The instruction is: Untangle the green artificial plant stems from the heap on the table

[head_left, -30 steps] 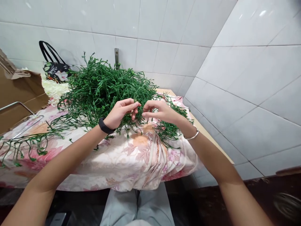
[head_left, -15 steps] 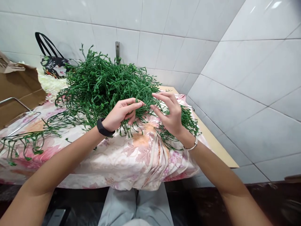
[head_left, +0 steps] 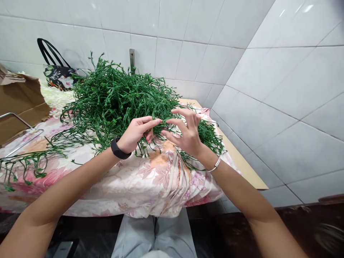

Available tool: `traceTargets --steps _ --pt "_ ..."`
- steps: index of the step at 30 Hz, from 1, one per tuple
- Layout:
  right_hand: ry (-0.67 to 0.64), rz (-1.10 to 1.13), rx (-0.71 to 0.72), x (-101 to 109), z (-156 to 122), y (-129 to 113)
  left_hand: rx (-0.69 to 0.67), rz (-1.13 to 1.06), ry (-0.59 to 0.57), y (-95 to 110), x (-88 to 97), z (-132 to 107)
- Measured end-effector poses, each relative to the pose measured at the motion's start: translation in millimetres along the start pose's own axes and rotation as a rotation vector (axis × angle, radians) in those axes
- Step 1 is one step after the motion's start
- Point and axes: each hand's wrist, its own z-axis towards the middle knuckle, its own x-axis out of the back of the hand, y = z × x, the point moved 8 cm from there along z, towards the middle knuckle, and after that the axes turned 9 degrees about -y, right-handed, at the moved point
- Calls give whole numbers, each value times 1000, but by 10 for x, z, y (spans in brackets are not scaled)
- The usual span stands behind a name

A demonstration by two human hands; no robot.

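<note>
Two bare hands meet at the near right side of a large heap of green artificial stems, piled on a floral tablecloth. The left hand presses thumb to forefinger, seemingly on one thin green stem, mostly hidden by the fingertips. The right hand, just to the right, is open, fingers curved and spread; whether it touches the stem cannot be told. A smaller stem bunch lies behind it; a brown cardboard box stands at left. Such fine work likely goes best with a light, steady left pinch and right fingers kept clear of the tangle
</note>
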Motion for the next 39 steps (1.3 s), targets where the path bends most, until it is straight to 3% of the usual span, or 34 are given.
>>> traceTargets --steps 7,11,14,20,24,27,34,39 --pt "123 43 15 49 4 23 -45 142 -1 2 -12 1" --pt "45 200 -16 31 25 35 -293 409 161 203 80 -48" --pt "-13 352 -50 2 36 56 -423 559 84 274 3 -62" --pt "-40 450 -63 -38 33 89 -407 375 8 223 -13 -46" --pt "-32 462 -41 -37 47 87 -414 392 -1 258 -26 -48" --pt "-28 515 -18 -48 58 93 -441 471 36 303 -2 -66" --pt "-26 573 -1 -48 62 122 -518 899 147 433 -55 -143" --pt "3 565 -21 24 71 116 -560 861 132 455 -78 -172"
